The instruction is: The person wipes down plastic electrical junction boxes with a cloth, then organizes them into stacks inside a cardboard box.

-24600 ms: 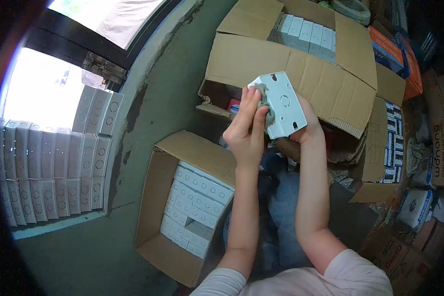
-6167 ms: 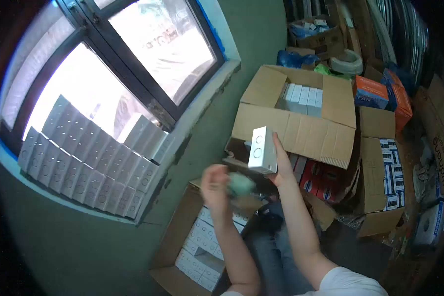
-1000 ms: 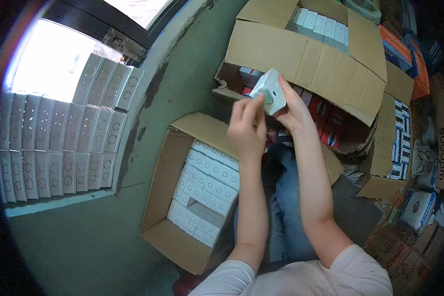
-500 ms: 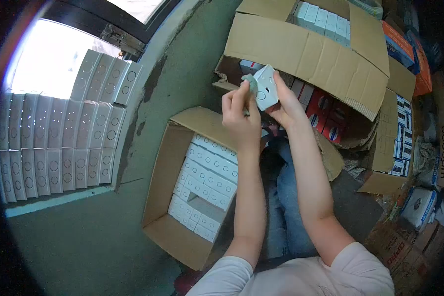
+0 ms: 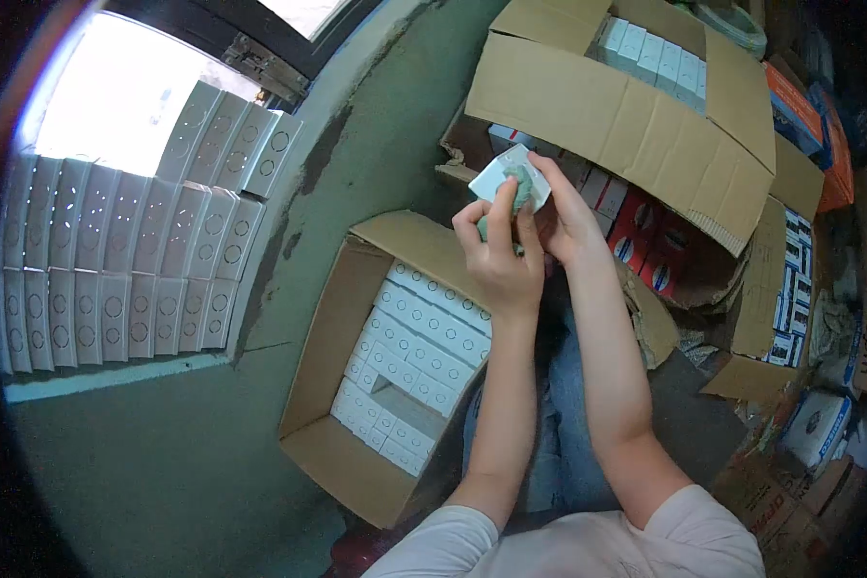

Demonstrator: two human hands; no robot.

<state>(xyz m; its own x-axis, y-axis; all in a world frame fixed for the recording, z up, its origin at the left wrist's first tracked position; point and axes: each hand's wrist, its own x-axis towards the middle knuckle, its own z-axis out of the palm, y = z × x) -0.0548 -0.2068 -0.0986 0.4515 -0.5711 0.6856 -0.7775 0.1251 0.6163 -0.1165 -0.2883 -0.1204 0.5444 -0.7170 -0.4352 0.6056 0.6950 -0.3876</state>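
A white electrical back box (image 5: 492, 177), with a pale flat face, is held up by my right hand (image 5: 570, 223), fingers along its right side. My left hand (image 5: 503, 268) is closed around a crumpled light green cloth (image 5: 523, 181) and presses it against that face. Some of the cloth is hidden behind my fingers. Below and to the left, an open cardboard carton (image 5: 320, 332) holds rows of similar white boxes (image 5: 419, 332) with round knockouts. One gap shows among those rows.
Stacked white boxes (image 5: 125, 308) fill much of the window opening at left. Ahead stands a large cardboard box (image 5: 617, 116) with red packages (image 5: 636, 226) inside its open side. Another carton (image 5: 756, 303) holds small packs at right. A green wall (image 5: 164, 453) runs along the left.
The held box has turned, so a plain face shows instead of the one with holes. My left hand has brought the cloth from the box's edge onto this face. The view has shifted slightly.
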